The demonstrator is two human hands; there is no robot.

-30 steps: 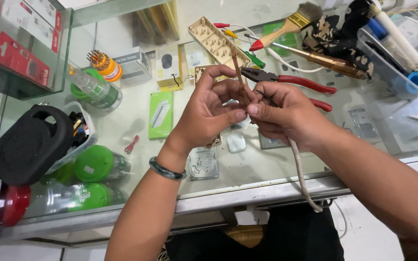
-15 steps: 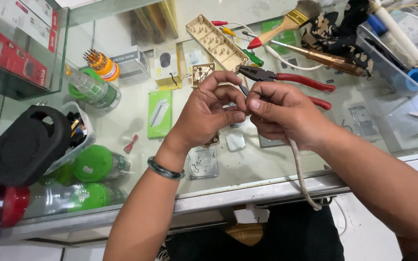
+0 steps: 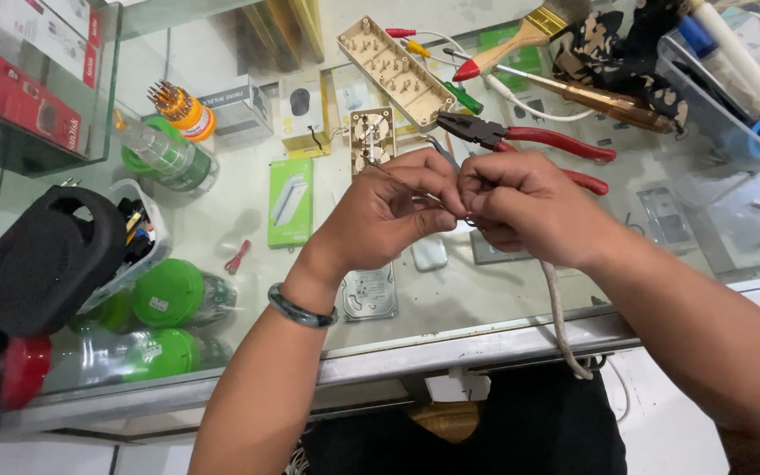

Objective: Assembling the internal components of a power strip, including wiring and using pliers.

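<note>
We see the left hand (image 3: 389, 215) and right hand (image 3: 521, 207) meet fingertip to fingertip above the glass bench (image 3: 222, 202), both pinched shut on the end of a grey cable (image 3: 559, 317). The cable's tip is hidden inside the fingers; we cannot make out its bare strands. The rest drops from under the right hand over the bench edge. Red-handled pliers (image 3: 521, 136) lie just behind the knuckles, partly covered.
</note>
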